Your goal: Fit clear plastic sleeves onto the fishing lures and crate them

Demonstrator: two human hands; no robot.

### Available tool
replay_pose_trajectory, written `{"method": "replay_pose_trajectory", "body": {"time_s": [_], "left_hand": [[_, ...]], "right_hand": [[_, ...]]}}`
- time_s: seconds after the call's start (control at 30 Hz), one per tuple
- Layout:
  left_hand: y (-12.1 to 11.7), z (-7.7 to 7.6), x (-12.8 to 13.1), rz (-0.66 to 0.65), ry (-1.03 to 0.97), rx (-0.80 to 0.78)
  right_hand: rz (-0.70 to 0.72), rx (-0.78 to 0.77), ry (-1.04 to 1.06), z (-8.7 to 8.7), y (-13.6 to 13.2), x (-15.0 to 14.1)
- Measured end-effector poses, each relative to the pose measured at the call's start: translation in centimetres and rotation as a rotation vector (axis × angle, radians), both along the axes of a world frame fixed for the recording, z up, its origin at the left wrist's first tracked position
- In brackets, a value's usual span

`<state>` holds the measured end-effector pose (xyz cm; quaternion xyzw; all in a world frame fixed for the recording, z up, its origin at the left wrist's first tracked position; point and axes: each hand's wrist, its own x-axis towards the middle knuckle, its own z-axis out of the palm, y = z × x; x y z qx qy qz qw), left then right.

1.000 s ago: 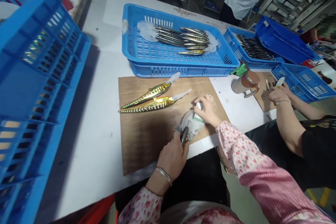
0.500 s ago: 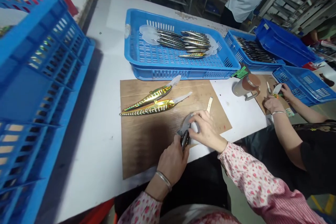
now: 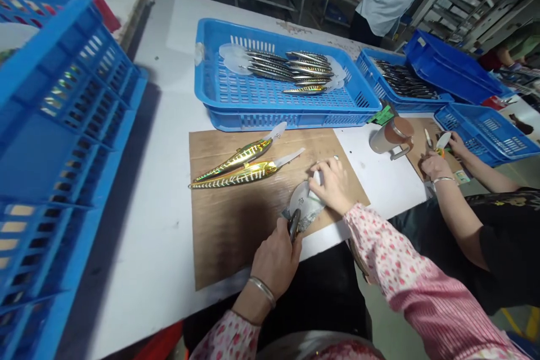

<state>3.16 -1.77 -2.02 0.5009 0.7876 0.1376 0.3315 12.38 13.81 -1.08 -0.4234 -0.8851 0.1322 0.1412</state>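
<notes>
My left hand (image 3: 276, 256) is closed round the dark body of a fishing lure (image 3: 294, 225), and the lure's clear round bill (image 3: 298, 197) points away from me over the cardboard. Just right of the bill, my right hand (image 3: 333, 185) has its fingers curled, with a small white piece (image 3: 317, 184) between thumb and fingers; its exact kind is unclear. A thin pale stick (image 3: 336, 157) shows only its tip past those fingertips. Under the bill lies a greyish crumpled patch (image 3: 311, 215). Two gold lures (image 3: 234, 176) with clear bills lie on the cardboard sheet (image 3: 223, 236) to the left.
A blue basket (image 3: 291, 118) with several lures stands behind the cardboard. At the left rises a tall blue crate (image 3: 97, 118). A lidded cup (image 3: 390, 136) stands to the right, beside a co-worker's hands (image 3: 439, 166) holding another lure. More blue baskets (image 3: 485, 129) are beyond.
My right hand has moved up and away from the lure's bill to the stick, with the white piece in its fingers. More of the bill now shows. My left hand keeps the lure nearly still.
</notes>
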Motion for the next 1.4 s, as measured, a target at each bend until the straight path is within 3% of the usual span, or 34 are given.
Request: {"method": "replay_pose_trajectory", "body": {"time_s": [0.13,0.27,0.33,0.5,0.67,0.77,0.83,1.03,1.1,1.27,1.4], "left_hand": [[0.0,-0.1,0.1,-0.005,-0.016,-0.004],[0.1,0.0,0.2,0.000,0.011,-0.014],[0.1,0.0,0.1,0.005,0.002,-0.015],[0.1,-0.2,-0.3,0.009,-0.088,0.016],[0.0,-0.1,-0.3,0.010,-0.029,0.002],[-0.1,0.0,-0.1,0.008,-0.025,0.011],[-0.1,0.0,-0.1,0.016,-0.020,0.008],[0.1,-0.1,-0.3,0.023,-0.100,0.021],[0.2,-0.1,-0.4,0.017,-0.105,0.021],[0.1,0.2,-0.2,0.014,-0.028,-0.015],[0.1,-0.1,-0.1,0.011,-0.049,-0.005]], "right_hand": [[0.180,-0.079,0.068,-0.1,-0.5,0.3],[0.018,-0.011,0.050,0.2,0.7,0.0],[0.007,0.033,0.039,0.3,0.2,0.0],[0.232,-0.002,0.078,0.0,-2.0,0.3],[-0.010,0.053,0.062,0.7,3.4,-0.6],[-0.052,0.032,0.147,1.4,5.7,-1.1],[-0.019,0.009,0.162,1.2,5.1,-1.3],[0.148,-0.088,0.122,-0.8,0.0,-0.4],[0.179,-0.104,0.111,-1.1,0.5,-0.5],[0.067,-0.093,0.038,-1.0,3.6,-1.4],[0.244,-0.141,0.053,-1.2,2.4,-0.8]]}}
